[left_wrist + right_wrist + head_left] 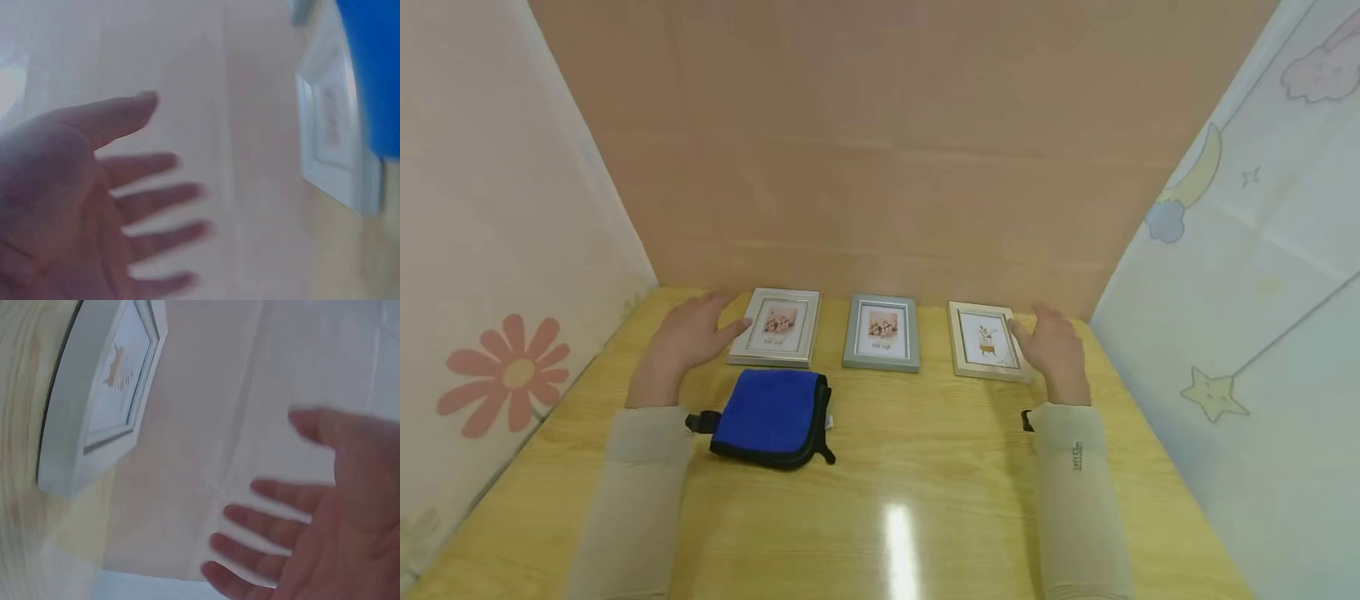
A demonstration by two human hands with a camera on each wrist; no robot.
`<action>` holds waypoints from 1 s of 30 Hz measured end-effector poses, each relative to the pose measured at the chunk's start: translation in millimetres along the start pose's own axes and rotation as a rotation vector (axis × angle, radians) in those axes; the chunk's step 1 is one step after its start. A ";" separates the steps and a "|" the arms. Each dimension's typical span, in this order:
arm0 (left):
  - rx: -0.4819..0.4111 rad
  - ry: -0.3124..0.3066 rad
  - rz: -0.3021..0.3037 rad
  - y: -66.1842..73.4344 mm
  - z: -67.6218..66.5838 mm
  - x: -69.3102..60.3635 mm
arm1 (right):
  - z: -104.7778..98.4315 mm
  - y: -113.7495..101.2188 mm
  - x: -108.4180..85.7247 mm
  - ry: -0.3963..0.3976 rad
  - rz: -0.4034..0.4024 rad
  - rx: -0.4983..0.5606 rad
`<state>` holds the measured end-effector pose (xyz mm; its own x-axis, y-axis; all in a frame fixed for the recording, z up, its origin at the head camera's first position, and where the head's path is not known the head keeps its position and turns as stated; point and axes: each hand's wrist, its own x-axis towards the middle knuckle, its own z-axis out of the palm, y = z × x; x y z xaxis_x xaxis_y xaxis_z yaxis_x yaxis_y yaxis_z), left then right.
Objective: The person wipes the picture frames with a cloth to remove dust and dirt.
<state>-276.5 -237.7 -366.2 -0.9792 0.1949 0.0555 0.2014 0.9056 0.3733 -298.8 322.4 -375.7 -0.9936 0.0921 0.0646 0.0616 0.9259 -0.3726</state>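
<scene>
My left hand (688, 337) hovers with spread fingers beside a whitish picture frame (775, 327) at the left. In the left wrist view that hand (81, 200) holds nothing, and its fingers stand apart. A grey-green picture frame (881, 333) lies in the middle of the row. At the right, a pale gold picture frame (990, 342) lies slightly turned, with my right hand (1054, 348) just beyond its right edge. The right wrist view shows a gap between this hand (325, 519) and the frame (65, 437). A blue folded cloth pouch (767, 414) with black edging lies below the left frame.
All of this lies on a yellow wood-grain table (850, 500). An orange-brown backdrop (887, 150) rises behind the frames. Pale printed side walls stand at left (490, 208) and right (1262, 250). A small black strap end (1027, 421) shows by the right sleeve.
</scene>
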 end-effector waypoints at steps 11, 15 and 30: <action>0.055 -0.234 -0.102 86.8 6.2 -27.8 | 9.7 29.4 19.0 -0.260 0.169 0.129; 0.127 -0.295 -0.174 118.2 26.7 -28.4 | 14.1 36.5 21.5 -0.401 0.105 0.103; 0.295 -0.360 -0.339 148.5 94.0 -14.6 | 35.3 48.9 34.5 -0.314 0.001 0.059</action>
<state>-230.2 -70.7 -398.6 -0.9312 -0.0556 -0.3602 -0.0741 0.9965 0.0379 -333.3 357.9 -424.4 -0.9746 -0.0335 -0.2214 0.0659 0.9020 -0.4267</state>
